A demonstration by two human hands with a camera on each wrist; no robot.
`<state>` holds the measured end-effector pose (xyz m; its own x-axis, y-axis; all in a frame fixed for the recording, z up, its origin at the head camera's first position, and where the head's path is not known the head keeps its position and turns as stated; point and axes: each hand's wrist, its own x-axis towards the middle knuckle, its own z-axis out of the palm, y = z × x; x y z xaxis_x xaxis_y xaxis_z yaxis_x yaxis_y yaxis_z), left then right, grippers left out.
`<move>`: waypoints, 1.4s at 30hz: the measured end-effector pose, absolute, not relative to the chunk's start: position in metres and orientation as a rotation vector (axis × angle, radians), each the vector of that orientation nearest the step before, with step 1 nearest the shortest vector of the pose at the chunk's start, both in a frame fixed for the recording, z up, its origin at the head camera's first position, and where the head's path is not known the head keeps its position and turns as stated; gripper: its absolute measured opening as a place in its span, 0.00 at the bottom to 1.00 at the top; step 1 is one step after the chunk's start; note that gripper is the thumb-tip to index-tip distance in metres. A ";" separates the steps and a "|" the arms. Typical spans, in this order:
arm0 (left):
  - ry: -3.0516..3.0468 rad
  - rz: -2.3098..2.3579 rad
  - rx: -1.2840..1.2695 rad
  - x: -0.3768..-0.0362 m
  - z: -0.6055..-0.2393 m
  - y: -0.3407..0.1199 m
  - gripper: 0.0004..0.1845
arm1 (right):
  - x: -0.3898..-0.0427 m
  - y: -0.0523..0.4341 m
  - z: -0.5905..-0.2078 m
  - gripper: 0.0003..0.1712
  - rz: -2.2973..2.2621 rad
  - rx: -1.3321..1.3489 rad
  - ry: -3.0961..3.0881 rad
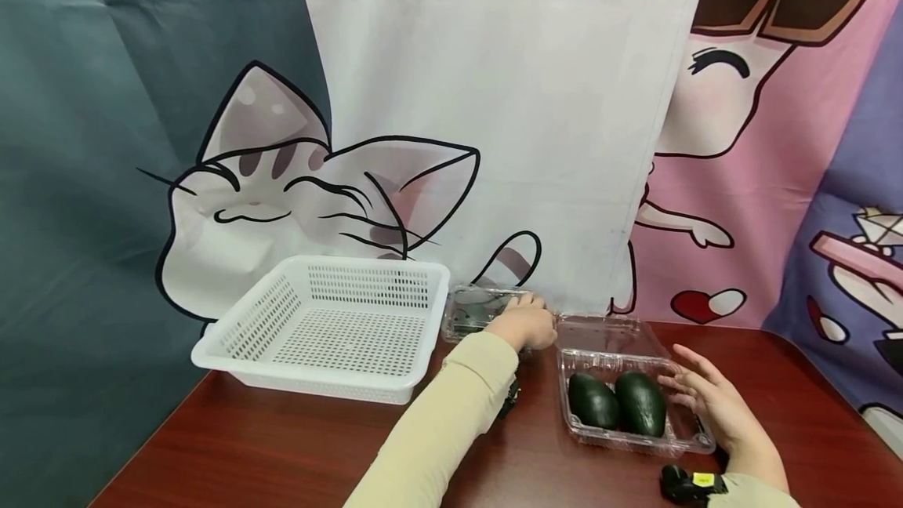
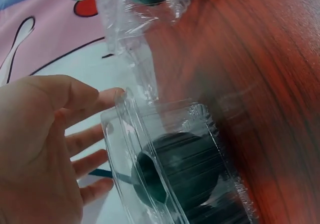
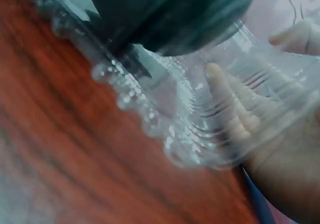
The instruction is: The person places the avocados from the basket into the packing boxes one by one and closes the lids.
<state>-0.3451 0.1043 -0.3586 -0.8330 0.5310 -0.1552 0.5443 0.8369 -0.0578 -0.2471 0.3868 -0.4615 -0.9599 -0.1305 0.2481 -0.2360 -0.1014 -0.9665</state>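
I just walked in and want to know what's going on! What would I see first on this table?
Two dark green avocados lying side by side in an open clear plastic clamshell box near the table's right front, with the right hand touching its side. Left of it sits a big white plastic basket. Between them, at the back, the left hand rests on a second clear box with something dark inside.

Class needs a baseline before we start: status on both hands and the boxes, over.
Left hand touching closed clear box, fingers straight. Right hand flat against open box holding two avocados. White basket alongside.
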 end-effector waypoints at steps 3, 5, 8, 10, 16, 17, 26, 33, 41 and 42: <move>2.856 -0.238 0.826 -0.343 -0.359 0.108 0.19 | -0.248 0.387 -0.463 0.24 2.262 0.457 -2.022; 2.841 -0.269 0.821 -0.342 -0.360 0.110 0.20 | -0.248 0.387 -0.464 0.26 2.282 0.523 -1.980; 2.838 -0.269 0.827 -0.342 -0.362 0.111 0.19 | -0.249 0.386 -0.466 0.28 2.309 0.662 -1.901; 2.858 -0.237 0.827 -0.344 -0.363 0.111 0.20 | -0.250 0.386 -0.466 0.31 2.337 0.757 -1.828; 2.920 0.228 0.735 -0.349 -0.362 0.109 0.33 | -0.251 0.383 -0.465 0.35 2.444 0.811 -1.616; 2.906 0.346 0.701 -0.350 -0.361 0.109 0.37 | -0.252 0.383 -0.465 0.35 2.459 0.799 -1.591; 2.840 0.739 0.605 -0.353 -0.359 0.113 0.45 | -0.251 0.380 -0.464 0.35 2.530 0.772 -1.461; 2.890 1.002 0.601 -0.356 -0.355 0.113 0.40 | -0.254 0.374 -0.464 0.35 2.497 0.787 -1.448; 2.673 1.281 0.938 -0.350 -0.339 0.109 0.24 | -0.257 0.373 -0.465 0.34 2.469 0.796 -1.450; 2.627 1.287 0.979 -0.350 -0.337 0.109 0.24 | -0.257 0.373 -0.465 0.34 2.472 0.807 -1.446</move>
<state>-0.3496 0.1092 -0.3371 -0.7971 0.5637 0.2166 0.5166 0.4509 0.7279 -0.2571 0.3735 -0.4649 -0.8401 -0.1237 0.5281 -0.3997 -0.5170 -0.7569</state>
